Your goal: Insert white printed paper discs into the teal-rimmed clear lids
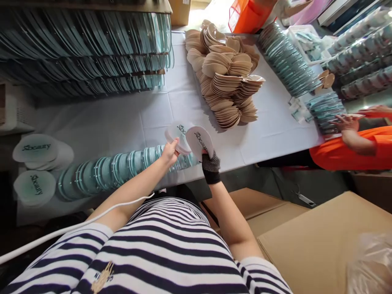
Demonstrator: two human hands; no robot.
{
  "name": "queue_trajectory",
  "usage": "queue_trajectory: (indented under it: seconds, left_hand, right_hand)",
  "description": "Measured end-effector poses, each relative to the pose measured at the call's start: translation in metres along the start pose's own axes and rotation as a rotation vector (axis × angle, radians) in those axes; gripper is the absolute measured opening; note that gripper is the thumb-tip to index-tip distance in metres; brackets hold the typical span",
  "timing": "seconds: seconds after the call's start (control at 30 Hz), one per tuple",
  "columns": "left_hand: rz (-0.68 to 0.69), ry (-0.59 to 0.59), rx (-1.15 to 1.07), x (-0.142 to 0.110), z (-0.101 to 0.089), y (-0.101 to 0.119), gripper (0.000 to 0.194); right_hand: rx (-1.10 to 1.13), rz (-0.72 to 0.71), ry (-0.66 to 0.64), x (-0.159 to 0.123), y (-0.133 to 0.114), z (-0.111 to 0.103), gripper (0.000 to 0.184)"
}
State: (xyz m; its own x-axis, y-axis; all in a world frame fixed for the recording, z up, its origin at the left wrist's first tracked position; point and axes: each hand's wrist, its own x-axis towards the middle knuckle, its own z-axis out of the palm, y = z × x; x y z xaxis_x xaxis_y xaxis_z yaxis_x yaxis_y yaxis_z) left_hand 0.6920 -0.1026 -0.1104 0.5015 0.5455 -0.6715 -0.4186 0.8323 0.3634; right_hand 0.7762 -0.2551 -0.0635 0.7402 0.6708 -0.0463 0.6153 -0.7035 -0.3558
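Pinching a white printed pad (pixel 178 138) in the bare left hand (pixel 170 154), with the thumb over its rim and the fingers curled narrow beneath. Gripping a second pad (pixel 199 139) by its lower edge in the gloved right hand (pixel 211 163), with the fingers drawn in close. Holding both side by side above the near part of the table (pixel 153 112), by the right end of a row of teal wrapped pieces (pixel 122 168). Not telling, from this steep angle, touching edges from a slight gap, nor one layer from several.

Probably separating or matching up printed pads at this step, judging by the grip on both sides. Calling next, on that reading, for a light hold at the rims, with the printing facing up, and for passing clear of the row below. Leaving loose printed pads (pixel 35 148) aside at the far left, and stacks of tan pieces (pixel 228 83) farther forward, both out of reach of the fingers.
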Motion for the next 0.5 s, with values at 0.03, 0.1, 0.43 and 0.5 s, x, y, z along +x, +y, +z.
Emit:
queue_trajectory:
  seconds: [0.03, 0.1, 0.43, 0.5]
  left_hand:
    - [0.01, 0.042, -0.032, 0.004, 0.0, 0.005, 0.03]
    - [-0.001, 0.106, -0.092, 0.011, -0.001, 0.015, 0.031]
    - [-0.06, 0.069, -0.124, 0.019, -0.012, 0.019, 0.026]
    - [-0.062, 0.071, -0.129, 0.019, -0.012, 0.02, 0.026]
  right_hand:
    - [-0.029, 0.017, 0.01, -0.017, 0.011, -0.004, 0.047]
    - [-0.086, -0.045, -0.062, -0.054, 0.029, -0.01, 0.042]
    - [-0.311, -0.041, -0.495, -0.037, -0.02, 0.038, 0.033]
    - [-0.31, 0.002, -0.477, -0.03, -0.029, 0.039, 0.036]
